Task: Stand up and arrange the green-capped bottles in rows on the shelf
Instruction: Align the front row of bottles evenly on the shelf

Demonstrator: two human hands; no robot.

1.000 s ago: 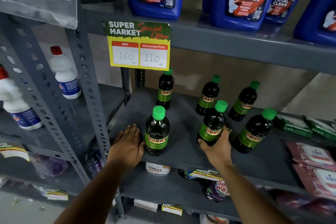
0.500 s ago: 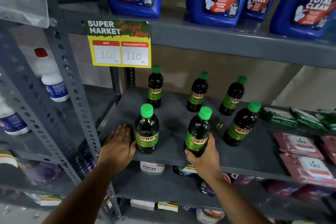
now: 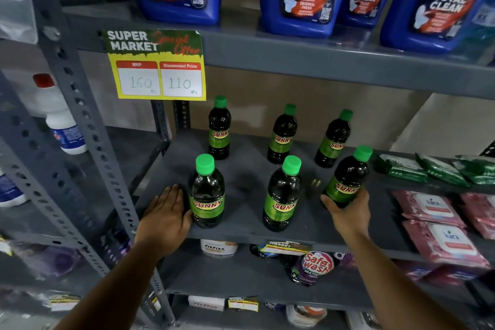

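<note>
Right hand (image 3: 345, 211) has left the middle front bottle (image 3: 281, 195) and now wraps the base of the front-right bottle (image 3: 348, 179), at 3 o'clock of the group; grip closed partway round it, fingertips hidden behind. Left hand (image 3: 167, 211) stays flat and open on the shelf (image 3: 246, 185), touching the front-left bottle (image 3: 206, 193) at 9 o'clock, holding nothing. Six bottles upright: three back, three front. Front-right one leans slightly; likely the last to square up. Back-right bottle's (image 3: 333, 139) base partly blocked. Lower shelf goods blurred.
</note>
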